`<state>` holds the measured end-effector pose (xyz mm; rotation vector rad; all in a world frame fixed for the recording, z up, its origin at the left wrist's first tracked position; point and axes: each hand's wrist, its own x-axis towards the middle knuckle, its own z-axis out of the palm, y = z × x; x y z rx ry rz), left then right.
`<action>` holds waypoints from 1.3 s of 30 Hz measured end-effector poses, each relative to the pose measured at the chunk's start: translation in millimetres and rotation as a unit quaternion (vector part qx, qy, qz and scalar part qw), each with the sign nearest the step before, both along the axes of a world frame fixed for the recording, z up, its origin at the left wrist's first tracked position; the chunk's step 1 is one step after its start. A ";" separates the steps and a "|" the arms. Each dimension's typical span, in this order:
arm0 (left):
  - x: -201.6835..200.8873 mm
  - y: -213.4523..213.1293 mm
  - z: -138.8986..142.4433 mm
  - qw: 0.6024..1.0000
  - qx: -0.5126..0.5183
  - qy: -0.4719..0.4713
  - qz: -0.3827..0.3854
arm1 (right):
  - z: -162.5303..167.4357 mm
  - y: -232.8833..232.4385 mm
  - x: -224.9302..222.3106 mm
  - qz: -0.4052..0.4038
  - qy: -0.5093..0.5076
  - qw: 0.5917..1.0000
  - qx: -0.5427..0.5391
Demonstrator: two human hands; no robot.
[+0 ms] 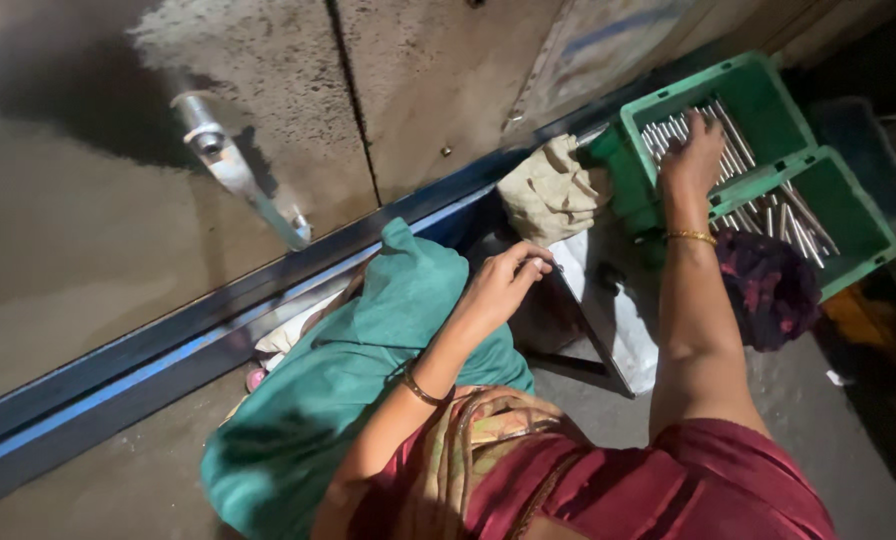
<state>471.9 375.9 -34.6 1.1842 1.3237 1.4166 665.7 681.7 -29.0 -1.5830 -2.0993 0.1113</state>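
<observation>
Metal rods (758, 200), thin and silvery, lie in a loose heap inside a green plastic crate (848, 205) at the upper right of the frame. The right hand (693, 155) rests palm-down on the heap with fingers spread over the rod ends; whether any rod is pinched under it I cannot tell, since the palm hides the fingertips. A gold bangle (690, 237) sits on that wrist. The left hand (503, 280), near the middle of the frame, curls closed around the upper corner of a flat dark metal plate (593, 335) that stands tilted on edge.

Outward from the hands, a teal cloth (348, 390) covers the lap at lower centre, a crumpled beige rag (553, 185) lies just beside the crate, and a white sheet (618, 310) sits behind the plate. A dark patterned cloth (768, 285) lies below the crate.

As a judgement: the rods lie crossed and unbundled, so lifting a few could drag others over the low crate wall and onto the floor. The plate, held only by a corner, could slip and tip if the fingers loosen.

No labels or signs are legible; a blue strip (168, 365) runs diagonally along the base of the grey panel (418, 90) at left.
</observation>
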 end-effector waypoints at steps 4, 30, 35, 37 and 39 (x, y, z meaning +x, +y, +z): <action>-1.3 -1.5 -1.1 1.000 -0.012 0.006 0.008 | 7.4 -43.2 -34.0 0.130 -0.087 0.974 0.167; -31.0 -54.9 5.0 0.998 0.032 0.021 0.055 | -56.2 -117.6 -136.1 0.040 -0.184 0.974 -0.130; -36.3 -62.3 13.2 0.998 0.023 0.033 0.050 | -62.9 -98.9 -141.1 0.043 -0.160 0.982 -0.095; -36.3 -61.8 16.4 0.998 0.022 0.038 0.050 | -67.6 -96.2 -139.3 0.034 -0.155 0.982 -0.102; -36.6 -61.8 19.1 0.998 0.016 0.038 0.047 | -72.4 -95.9 -137.8 0.020 -0.142 0.984 -0.109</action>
